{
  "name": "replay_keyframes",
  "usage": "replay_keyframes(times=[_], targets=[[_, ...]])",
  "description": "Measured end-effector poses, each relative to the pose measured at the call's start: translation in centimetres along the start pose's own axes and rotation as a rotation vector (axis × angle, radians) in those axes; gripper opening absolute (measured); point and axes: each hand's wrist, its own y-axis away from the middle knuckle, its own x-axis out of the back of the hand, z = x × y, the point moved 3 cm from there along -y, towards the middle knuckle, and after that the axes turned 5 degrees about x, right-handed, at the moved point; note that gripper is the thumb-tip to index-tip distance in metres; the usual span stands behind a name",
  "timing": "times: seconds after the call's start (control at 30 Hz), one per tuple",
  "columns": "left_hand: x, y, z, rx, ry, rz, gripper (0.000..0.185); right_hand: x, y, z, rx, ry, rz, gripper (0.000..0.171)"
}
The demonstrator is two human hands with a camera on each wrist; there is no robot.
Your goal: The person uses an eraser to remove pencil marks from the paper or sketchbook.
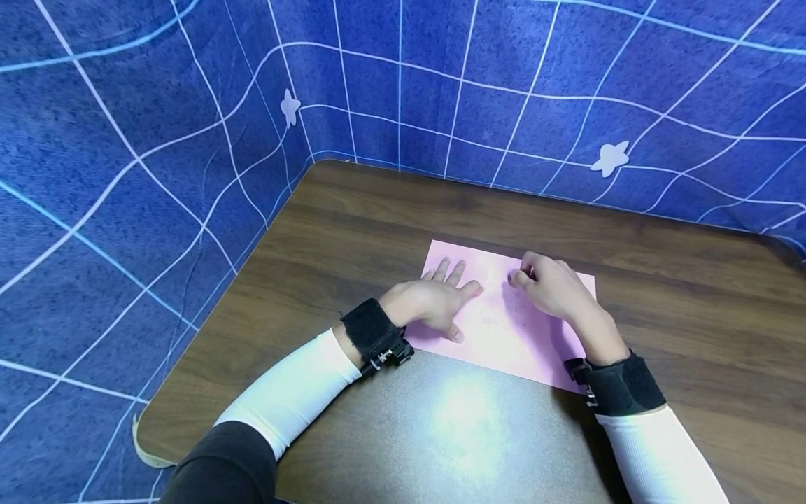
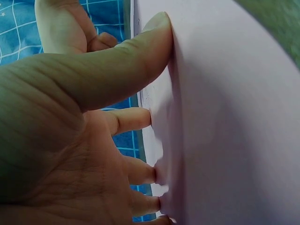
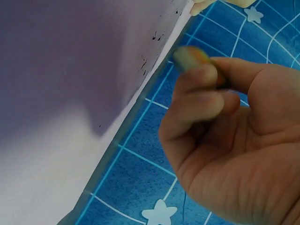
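Observation:
A sheet of pink paper [image 1: 497,329] lies on the wooden table. My left hand [image 1: 437,301] presses on its left part with fingers spread; in the left wrist view the thumb [image 2: 136,56] and fingertips touch the paper [image 2: 225,117]. Over the right part of the sheet, my right hand [image 1: 554,287] pinches a small eraser [image 3: 190,58] between thumb and curled fingers. It looks pale with an orange-yellow patch and is blurred; in the right wrist view it is held off the paper [image 3: 51,93]. Dark crumbs [image 3: 157,36] are scattered on the sheet.
The brown wooden table [image 1: 352,210] carries a bright light reflection near its front. A blue curtain [image 1: 441,91] with white lines and pale stars hangs behind and along the left side. Black straps [image 1: 371,329] hold a camera on each wrist.

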Motion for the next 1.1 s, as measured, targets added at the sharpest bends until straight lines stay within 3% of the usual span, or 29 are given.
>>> replay_keyframes(times=[0.17, 0.47, 1.1], targets=[[0.02, -0.01, 0.02, -0.002, 0.014, -0.003, 0.09, -0.48, -0.14, -0.26, 0.042, -0.058, -0.063, 0.017], [-0.03, 0.11, -0.09, 0.007, 0.012, -0.004, 0.09, -0.6, -0.17, -0.23, -0.011, -0.087, -0.128, 0.02], [-0.06, -0.12, -0.12, 0.0, 0.012, -0.01, 0.091, -0.27, -0.1, 0.33, -0.079, -0.034, -0.112, 0.017]])
